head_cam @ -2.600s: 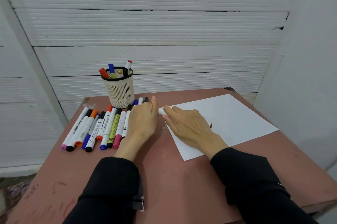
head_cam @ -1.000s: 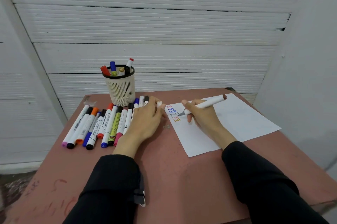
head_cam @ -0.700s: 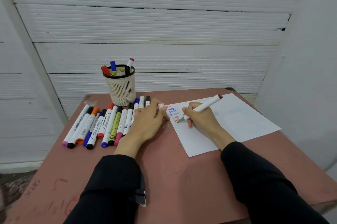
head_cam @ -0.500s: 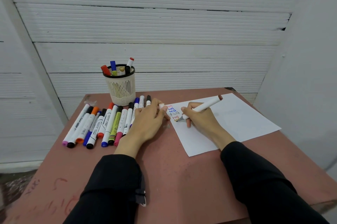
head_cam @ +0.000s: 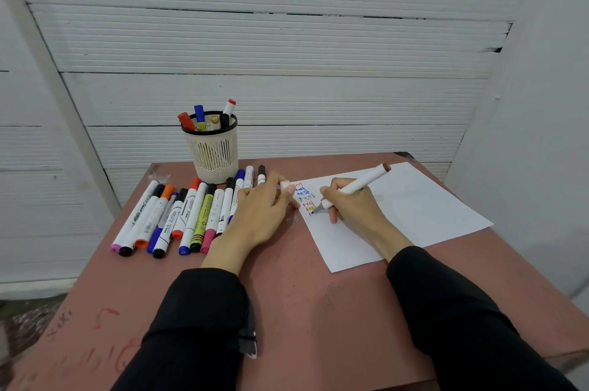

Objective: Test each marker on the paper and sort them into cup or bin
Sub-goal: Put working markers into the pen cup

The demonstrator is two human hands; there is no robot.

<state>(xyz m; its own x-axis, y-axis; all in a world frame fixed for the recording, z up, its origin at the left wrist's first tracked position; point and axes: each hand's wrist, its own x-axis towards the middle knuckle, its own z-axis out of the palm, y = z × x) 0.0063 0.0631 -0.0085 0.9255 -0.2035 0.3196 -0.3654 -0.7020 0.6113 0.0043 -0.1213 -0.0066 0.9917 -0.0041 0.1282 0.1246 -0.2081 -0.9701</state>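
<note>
Since half a second ago the tip of the white marker has slid lower down the column of coloured "test" words, now touching the paper just under the orange one. The right hand is pinching this marker in a writing grip, barrel slanting up and away. The left hand is resting on the table, fingers loosely together, pinching a small white cap at the paper's corner. Beyond its knuckles the row of markers is lying flat; farther back the cup is standing with several inside.
</note>
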